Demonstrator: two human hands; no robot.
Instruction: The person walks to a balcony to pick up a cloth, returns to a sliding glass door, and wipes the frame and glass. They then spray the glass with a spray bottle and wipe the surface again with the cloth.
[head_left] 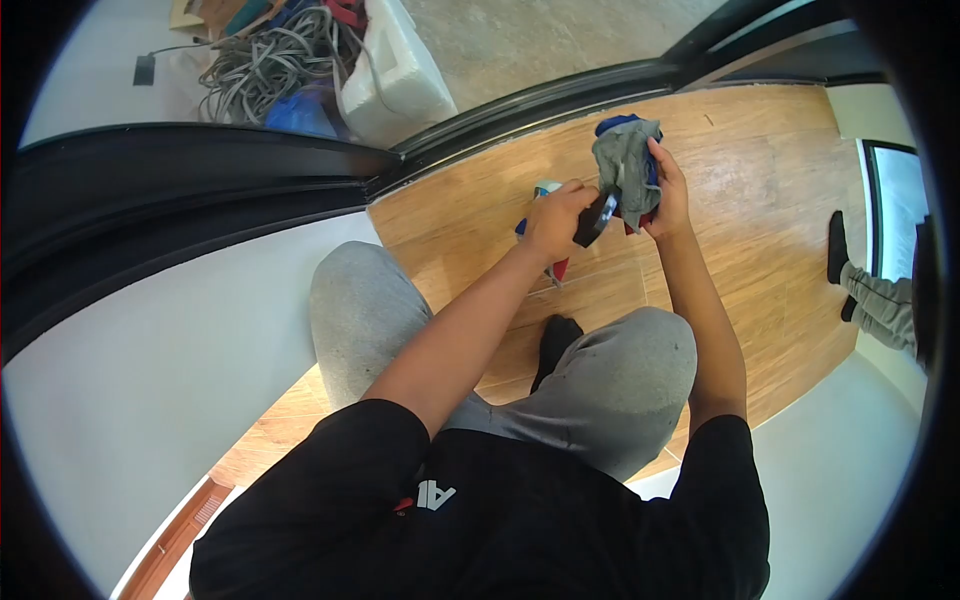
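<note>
Near the top centre of the frame, the right hand [670,195] gripped a bunched grey-and-blue cloth [625,165], fingers curled around its right edge. The left hand [558,220], just left of it, was closed around a curved black object with a shiny silver-toned patch [595,222], whose upper end met or overlapped the cloth's lower left edge; which of the two, I cannot tell. Red material showed beneath the cloth, by the right palm.

A partly hidden teal, white, blue and red item [560,270] showed around the left hand, its red edge below the wrist. The wood-look plank floor [780,170] spread widely to the right of the hands, reaching another person's black-socked foot [837,245] at the right edge of the frame. Room was tighter above, where a black metal sliding-door track [520,110] ran diagonally near the cloth. Beyond it, upper left, lay a tangled grey cable [265,70] and a white foam block [400,90]. Below the hands, bent knees in grey trousers [630,385] bordered the working space, with a black-socked foot [558,340] between them.
</note>
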